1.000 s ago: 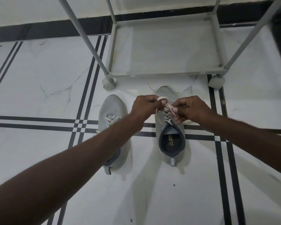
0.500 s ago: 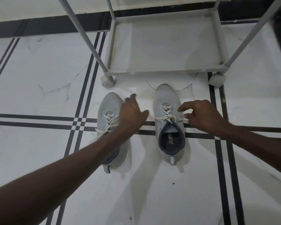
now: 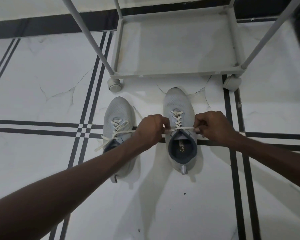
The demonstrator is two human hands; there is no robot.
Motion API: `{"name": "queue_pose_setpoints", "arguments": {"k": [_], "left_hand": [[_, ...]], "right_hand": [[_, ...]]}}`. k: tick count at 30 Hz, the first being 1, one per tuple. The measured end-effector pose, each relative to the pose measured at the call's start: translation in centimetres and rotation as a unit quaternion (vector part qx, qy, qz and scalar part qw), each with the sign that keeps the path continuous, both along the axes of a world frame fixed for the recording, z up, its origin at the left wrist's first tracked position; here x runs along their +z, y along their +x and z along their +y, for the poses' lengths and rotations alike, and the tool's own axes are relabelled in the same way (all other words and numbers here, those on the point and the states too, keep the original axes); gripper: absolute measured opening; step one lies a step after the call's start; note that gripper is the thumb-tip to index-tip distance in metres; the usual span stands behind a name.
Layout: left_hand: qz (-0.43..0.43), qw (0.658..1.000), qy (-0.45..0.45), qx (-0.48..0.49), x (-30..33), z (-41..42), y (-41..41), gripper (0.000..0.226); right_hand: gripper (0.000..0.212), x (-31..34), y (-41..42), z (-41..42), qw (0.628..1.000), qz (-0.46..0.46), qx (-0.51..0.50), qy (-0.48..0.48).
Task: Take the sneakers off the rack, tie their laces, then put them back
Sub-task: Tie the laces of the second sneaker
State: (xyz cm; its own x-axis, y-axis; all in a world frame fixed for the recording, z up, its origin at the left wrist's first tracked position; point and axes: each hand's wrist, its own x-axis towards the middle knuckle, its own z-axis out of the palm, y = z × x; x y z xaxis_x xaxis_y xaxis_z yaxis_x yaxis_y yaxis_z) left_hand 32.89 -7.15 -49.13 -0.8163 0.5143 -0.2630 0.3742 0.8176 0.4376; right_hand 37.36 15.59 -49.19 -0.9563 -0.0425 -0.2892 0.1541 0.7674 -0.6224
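Note:
Two light grey sneakers stand side by side on the floor, toes toward the rack. The right sneaker (image 3: pixel 178 104) has cream laces (image 3: pixel 177 118) pulled taut sideways across its tongue. My left hand (image 3: pixel 150 130) grips the left lace end and my right hand (image 3: pixel 213 126) grips the right end. The left sneaker (image 3: pixel 118 111) lies partly under my left forearm, and its laces (image 3: pixel 116 130) trail loose over its side onto the floor.
A grey wheeled rack (image 3: pixel 177 73) stands just beyond the shoes, its bottom shelf bare, with castors (image 3: pixel 113 84) at the front corners and slanted posts (image 3: pixel 87 33) rising at each side. The floor is white marble with black inlay stripes (image 3: pixel 42 129).
A second ago both hands held a loop above the right sneaker. They then let go and spread apart. Now each hand grips a lace end and pulls it sideways.

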Motion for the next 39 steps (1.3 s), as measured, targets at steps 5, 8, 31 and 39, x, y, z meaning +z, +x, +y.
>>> {"name": "queue_pose_setpoints", "arguments": {"k": [5, 8, 31, 39], "left_hand": [[0.069, 0.995, -0.014, -0.069, -0.3, 0.0, 0.7, 0.023], [0.026, 0.998, 0.028, -0.057, -0.3, 0.5, 0.5, 0.031], [-0.153, 0.988, 0.013, -0.022, -0.6, -3.8, -0.6, 0.013], [-0.387, 0.878, 0.276, 0.064, 4.7, -5.2, -2.5, 0.01]], "right_hand": [[0.007, 0.1, -0.5, -0.5, 0.998, -0.004, 0.047, 0.049], [0.014, 0.1, -0.4, -1.3, 0.997, 0.011, 0.071, 0.032], [0.022, 1.3, -1.0, -0.2, 0.985, -0.071, 0.145, 0.063], [0.005, 5.1, -1.0, 1.0, 0.949, -0.175, 0.075, -0.25]]}}
